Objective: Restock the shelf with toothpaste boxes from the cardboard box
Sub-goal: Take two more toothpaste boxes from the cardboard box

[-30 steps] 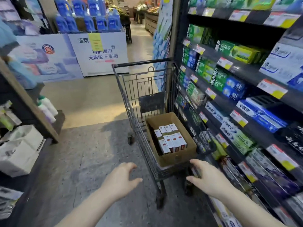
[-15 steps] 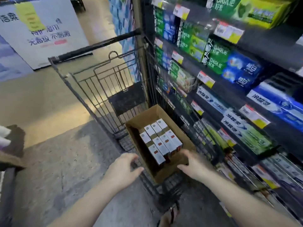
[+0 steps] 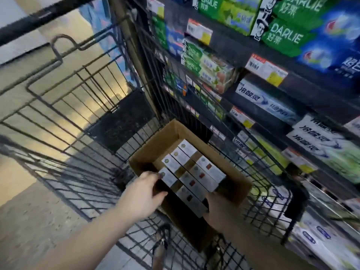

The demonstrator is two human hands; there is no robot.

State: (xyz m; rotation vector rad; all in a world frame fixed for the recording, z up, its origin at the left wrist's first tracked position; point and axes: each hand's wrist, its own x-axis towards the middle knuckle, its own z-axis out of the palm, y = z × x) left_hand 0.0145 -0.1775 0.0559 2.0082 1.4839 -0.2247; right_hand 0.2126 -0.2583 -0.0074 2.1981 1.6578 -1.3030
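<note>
The toothpaste boxes lie packed side by side in the open cardboard box, which sits in the cart drawn up close against the shelf. We see the left hand with its fingertips on the end of the leftmost of them and the thumb spread below, so the hold is not closed: touching, not yet grasping. The right hand is at the near end of the row, its fingers hidden behind the packs, and we cannot tell whether it grips anything. We judge that the pick is just starting. The packs look smooth and tightly nested, so pulling one by its end could drag its neighbours askew or let it slip from a shallow pinch and drop through the wire floor. If both hands lift several at once, the middle ones may slide out. The cardboard box rests loosely on the wires, and a sideways tug could shift or tip it. The shelf already looks full, so forcing packs in could knock others down.
</note>
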